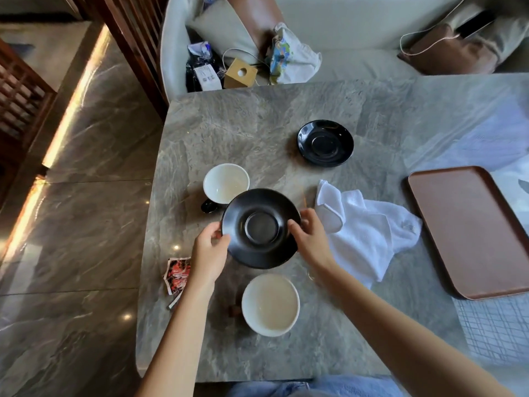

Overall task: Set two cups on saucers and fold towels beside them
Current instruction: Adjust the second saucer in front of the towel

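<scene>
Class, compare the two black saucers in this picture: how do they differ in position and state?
The near saucer is gripped at its rim by the left hand and right hand; the far saucer lies untouched on the table. The near saucer is between the far cup and the near cup; the far saucer stands alone. Both are black, round and carry no cup.

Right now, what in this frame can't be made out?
All in the head view:
- Far cup: its near side sits behind the held saucer, gripped by left hand and right hand.
- Held saucer: lifted or touching the table, the overhead angle doesn't show.
- Towel: crumpled, one cloth or two unclear.
- Brown thing beside near cup: too small, dark.
- Tray: cut by right edge.
</scene>
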Demonstrator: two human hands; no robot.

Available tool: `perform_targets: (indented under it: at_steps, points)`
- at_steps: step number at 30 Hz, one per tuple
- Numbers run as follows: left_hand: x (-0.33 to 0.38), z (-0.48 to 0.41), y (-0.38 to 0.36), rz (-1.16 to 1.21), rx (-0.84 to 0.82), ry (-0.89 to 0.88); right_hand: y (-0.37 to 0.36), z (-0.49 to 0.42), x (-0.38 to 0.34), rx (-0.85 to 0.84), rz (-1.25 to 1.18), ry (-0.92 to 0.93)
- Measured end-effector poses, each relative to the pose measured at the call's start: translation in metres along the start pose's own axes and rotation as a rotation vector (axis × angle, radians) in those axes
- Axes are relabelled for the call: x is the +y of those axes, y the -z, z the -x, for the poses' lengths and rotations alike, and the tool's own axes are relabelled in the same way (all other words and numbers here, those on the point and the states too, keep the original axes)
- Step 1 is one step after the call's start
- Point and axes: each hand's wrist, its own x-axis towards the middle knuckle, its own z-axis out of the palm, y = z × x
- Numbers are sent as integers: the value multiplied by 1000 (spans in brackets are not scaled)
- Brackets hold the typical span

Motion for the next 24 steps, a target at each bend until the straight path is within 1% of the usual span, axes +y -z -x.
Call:
perform_targets:
  at_steps: [5, 8, 11, 15, 19, 24]
  points:
    - [30, 16, -31, -58, -120, -68, 41, 3, -27, 100, -126, 95]
    - [38, 37, -55, -78, -230, -74, 75, 9, -25, 148, -79, 116]
    - [30, 67, -82, -117, -400, -54, 111, 21, -9, 151, 17, 149]
    - [-1, 100, -112, -220, -625, -21, 154, 45, 32, 195, 113, 104]
    - [-32, 117, -130, -379, -769, 46, 181, 75, 75, 239, 226, 16]
    - [-64, 131, -142, -428, -891, 164, 187, 115, 115, 293, 318, -103]
